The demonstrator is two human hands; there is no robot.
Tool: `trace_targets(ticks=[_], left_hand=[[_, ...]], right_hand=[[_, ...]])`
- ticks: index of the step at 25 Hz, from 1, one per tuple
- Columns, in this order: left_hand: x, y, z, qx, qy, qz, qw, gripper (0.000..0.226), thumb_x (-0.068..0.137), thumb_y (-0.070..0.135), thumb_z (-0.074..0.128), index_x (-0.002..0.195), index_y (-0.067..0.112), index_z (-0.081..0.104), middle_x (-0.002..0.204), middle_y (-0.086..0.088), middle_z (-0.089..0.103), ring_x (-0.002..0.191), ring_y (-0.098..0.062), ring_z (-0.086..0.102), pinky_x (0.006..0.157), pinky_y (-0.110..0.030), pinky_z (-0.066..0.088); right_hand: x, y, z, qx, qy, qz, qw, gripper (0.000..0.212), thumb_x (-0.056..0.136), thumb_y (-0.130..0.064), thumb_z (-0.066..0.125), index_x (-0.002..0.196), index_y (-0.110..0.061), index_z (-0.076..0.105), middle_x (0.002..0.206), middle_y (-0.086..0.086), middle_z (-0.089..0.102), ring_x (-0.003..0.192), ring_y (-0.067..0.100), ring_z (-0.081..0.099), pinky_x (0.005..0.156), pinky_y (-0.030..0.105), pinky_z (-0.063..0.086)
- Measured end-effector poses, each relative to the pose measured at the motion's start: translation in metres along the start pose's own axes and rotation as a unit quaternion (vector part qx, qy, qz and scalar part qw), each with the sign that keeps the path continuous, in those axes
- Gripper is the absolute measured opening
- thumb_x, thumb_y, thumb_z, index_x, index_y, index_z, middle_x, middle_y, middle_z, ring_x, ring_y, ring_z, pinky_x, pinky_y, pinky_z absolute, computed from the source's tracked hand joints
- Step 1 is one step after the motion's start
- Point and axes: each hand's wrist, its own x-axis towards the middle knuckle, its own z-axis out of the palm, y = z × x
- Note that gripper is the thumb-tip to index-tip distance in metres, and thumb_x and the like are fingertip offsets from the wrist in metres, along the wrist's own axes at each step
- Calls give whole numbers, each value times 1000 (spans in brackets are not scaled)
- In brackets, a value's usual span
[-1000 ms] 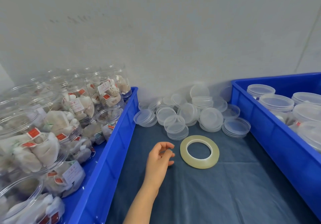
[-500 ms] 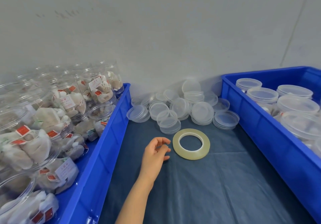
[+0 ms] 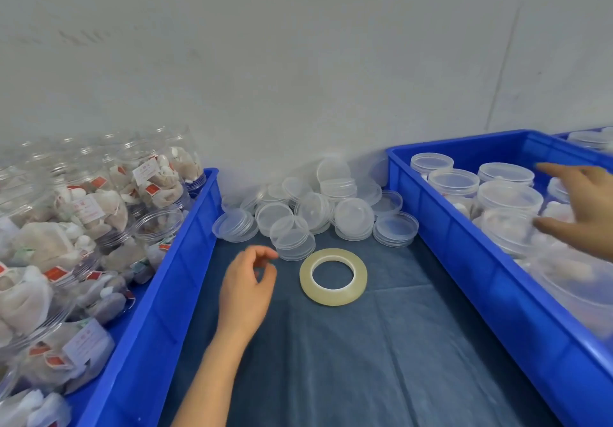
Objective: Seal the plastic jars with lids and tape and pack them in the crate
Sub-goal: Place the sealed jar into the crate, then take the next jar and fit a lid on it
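Two blue crates flank my blue-covered surface (image 3: 381,360), my left hand (image 3: 247,289) empty, fingers loosely curled beside the tape roll (image 3: 333,276), loose lids (image 3: 318,214) heaped behind, my right hand (image 3: 583,207) spread above lidded jars (image 3: 507,194) in the right crate (image 3: 491,280)

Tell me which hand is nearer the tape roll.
Left. The left hand rests on the cloth just left of the tape roll, not touching it; the right hand is over the lidded jars, far right.
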Motion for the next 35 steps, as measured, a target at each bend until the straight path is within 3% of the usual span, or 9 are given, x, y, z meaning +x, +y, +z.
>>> trace_targets(ticks=[5,10,13,16,19,22,27,29,35], left_hand=[[67,35,-29,132,124,74,981,25,90,15,58,115,16,59,117,-1,60,112,-24,52,83,-33,42],[134,30,-82,256,228,-52,938,58,88,13,57,141,9,35,148,-27,26,136,-45,24,112,-50,22],[147,1,-118,337,165,-83,923,75,87,17,61,150,16,19,157,-22,8,144,-41,5,117,-49,9],[146,-27,-132,463,186,27,866,75,82,17,70,146,13,31,154,-24,18,142,-41,15,110,-50,16],[152,-29,-135,478,229,127,838,50,75,13,79,116,-1,53,118,-34,55,113,-46,49,94,-51,30],[150,-16,-140,506,206,93,833,10,85,11,70,91,3,67,83,-24,69,87,-40,62,90,-46,35],[135,28,-135,398,282,130,863,14,93,14,60,99,3,67,93,-26,66,86,-44,59,69,-47,42],[137,61,-132,314,307,127,890,18,94,21,59,111,17,63,99,-16,67,94,-41,59,66,-46,44],[72,84,-58,169,95,143,970,28,90,25,64,112,39,57,75,26,58,78,-12,58,64,-32,45]], right_hand=[[-32,-142,29,20,-83,-363,928,43,88,-27,63,130,-30,55,131,-7,52,129,13,37,101,35,42],[-53,-228,117,-188,-106,-567,795,28,91,-17,47,117,-16,58,121,4,55,118,26,46,91,39,43],[-72,-233,157,-115,-165,-498,844,33,92,-20,52,124,-15,60,124,7,55,118,28,46,91,41,42],[-96,-219,184,8,-195,-418,887,34,91,-20,52,124,-16,61,122,9,55,117,30,46,97,41,37],[-107,-202,200,73,-153,-377,911,35,91,-19,49,124,-16,59,125,5,54,117,27,47,101,40,36],[-105,-191,203,125,-105,-346,924,43,87,-12,49,130,-15,56,130,2,53,121,24,46,101,36,38],[-87,-167,204,100,-88,-274,952,53,86,-48,59,131,-22,49,129,-6,46,127,18,39,109,27,27],[-83,-160,206,87,-110,-245,959,53,87,-56,57,128,-23,50,128,-7,45,125,16,37,103,24,33],[-81,-152,204,86,-105,-266,954,29,95,-45,53,112,-22,55,115,-8,55,112,15,47,107,26,31]])
